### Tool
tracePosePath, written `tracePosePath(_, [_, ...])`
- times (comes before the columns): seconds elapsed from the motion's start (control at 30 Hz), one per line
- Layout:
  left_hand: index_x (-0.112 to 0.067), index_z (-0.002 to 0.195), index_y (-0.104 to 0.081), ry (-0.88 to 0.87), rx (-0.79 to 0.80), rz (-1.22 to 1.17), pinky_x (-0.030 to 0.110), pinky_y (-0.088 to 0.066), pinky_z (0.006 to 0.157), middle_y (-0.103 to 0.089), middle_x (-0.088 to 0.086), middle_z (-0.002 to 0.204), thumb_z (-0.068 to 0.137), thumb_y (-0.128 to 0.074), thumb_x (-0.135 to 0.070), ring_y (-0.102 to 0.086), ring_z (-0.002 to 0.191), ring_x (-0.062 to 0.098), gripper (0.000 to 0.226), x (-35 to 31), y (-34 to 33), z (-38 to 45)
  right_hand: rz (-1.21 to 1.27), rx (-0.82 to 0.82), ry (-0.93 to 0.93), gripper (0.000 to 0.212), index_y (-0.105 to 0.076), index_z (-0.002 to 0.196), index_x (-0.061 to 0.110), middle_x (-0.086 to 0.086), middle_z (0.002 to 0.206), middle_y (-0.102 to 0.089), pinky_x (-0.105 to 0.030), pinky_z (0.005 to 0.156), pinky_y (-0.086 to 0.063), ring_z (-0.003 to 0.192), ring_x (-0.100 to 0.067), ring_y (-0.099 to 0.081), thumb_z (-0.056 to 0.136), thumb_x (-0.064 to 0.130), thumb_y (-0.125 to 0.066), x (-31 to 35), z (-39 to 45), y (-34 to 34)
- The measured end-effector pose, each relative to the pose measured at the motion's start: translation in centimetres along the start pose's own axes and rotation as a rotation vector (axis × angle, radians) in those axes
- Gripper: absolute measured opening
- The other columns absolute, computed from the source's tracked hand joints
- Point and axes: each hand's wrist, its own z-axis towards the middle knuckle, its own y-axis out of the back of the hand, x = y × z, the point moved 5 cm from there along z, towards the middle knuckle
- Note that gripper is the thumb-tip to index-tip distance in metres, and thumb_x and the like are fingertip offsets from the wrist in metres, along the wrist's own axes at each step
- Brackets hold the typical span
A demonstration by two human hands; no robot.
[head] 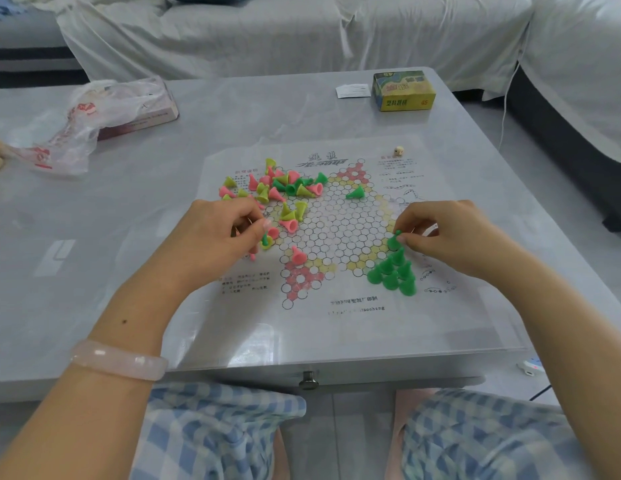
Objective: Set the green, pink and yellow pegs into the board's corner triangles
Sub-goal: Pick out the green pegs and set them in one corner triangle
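Small cone pegs [280,188] – right hand [444,233] pinches a green one [394,241], left hand [215,233] grips several – board [337,223] middle bare

Both forearms reached forward. The left hand [217,228] was curled, palm down, fingers bunched around several pegs [265,240]. The right hand [447,233] pinched a green peg [394,241] between thumb and fingertips. A bangle [118,360] circled the left wrist.

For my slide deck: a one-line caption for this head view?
Right hand sets a green peg above the standing green triangle; left hand picks from the mixed pile.
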Motion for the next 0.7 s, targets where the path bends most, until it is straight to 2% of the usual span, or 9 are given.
tracePosePath(0.2, [-0.017,0.079,-0.061,0.011,-0.002,0.008,0.011,-0.037,0.054,-0.069,-0.002,0.067,0.089,-0.053,-0.027,-0.058,0.068,0.007,0.017,0.2,-0.1,0.0,-0.021,0.012,-0.005,0.006,-0.065,0.085,0.021,0.02,0.075,-0.059,-0.019,0.075,-0.042,0.075,0.002,-0.056,0.081,0.016,-0.063,0.2,0.0,-0.1])
tracePosePath(0.33, [-0.018,0.078,-0.061,0.012,0.013,0.015,0.015,-0.038,0.056,-0.069,-0.002,0.068,0.09,-0.053,-0.027,-0.06,0.062,0.009,0.017,0.1,-0.2,0.0,-0.032,0.024,-0.014,0.007,-0.065,0.085,0.021,0.014,0.078,-0.061,-0.02,0.075,-0.044,0.075,0.001,-0.056,0.08,0.015,-0.063,0.1,0.0,-0.2])
tracePosePath(0.47, [-0.02,0.075,-0.06,0.023,0.012,-0.004,0.006,-0.037,0.053,-0.069,-0.002,0.068,0.089,-0.054,-0.026,-0.06,0.059,0.004,0.016,0.1,-0.3,0.1,-0.052,0.022,-0.012,0.008,-0.066,0.087,0.019,0.013,0.079,-0.06,-0.018,0.074,-0.044,0.074,0.001,-0.055,0.081,0.015,-0.063,0.2,0.0,-0.2])
tracePosePath(0.6, [-0.013,0.078,-0.063,0.079,-0.037,-0.136,0.013,-0.046,0.06,-0.068,-0.002,0.066,0.089,-0.054,-0.025,-0.065,0.062,0.017,0.019,-0.5,-0.6,0.2,-0.054,0.047,-0.017,0.013,-0.064,0.093,0.021,0.01,0.084,-0.061,-0.014,0.073,-0.043,0.077,-0.002,-0.056,0.082,0.015,-0.061,0.1,-0.2,-0.1])
tracePosePath(0.63, [-0.012,0.078,-0.063,0.088,-0.045,-0.169,0.015,-0.046,0.06,-0.068,-0.002,0.065,0.089,-0.054,-0.025,-0.064,0.06,0.014,0.02,-0.7,-0.8,0.3,-0.044,0.048,-0.027,0.014,-0.064,0.094,0.022,0.008,0.085,-0.062,-0.016,0.075,-0.044,0.079,-0.004,-0.057,0.082,0.014,-0.06,0.0,-0.3,0.0])
tracePosePath(0.7, [-0.012,0.076,-0.063,0.093,-0.035,-0.214,0.012,-0.044,0.057,-0.066,-0.003,0.062,0.09,-0.053,-0.024,-0.058,0.05,0.0,0.022,-1.4,-1.4,0.5,-0.042,0.001,-0.036,0.015,-0.064,0.093,0.021,0.006,0.086,-0.063,-0.022,0.079,-0.048,0.08,-0.007,-0.058,0.083,0.011,-0.059,0.1,-0.4,0.5])
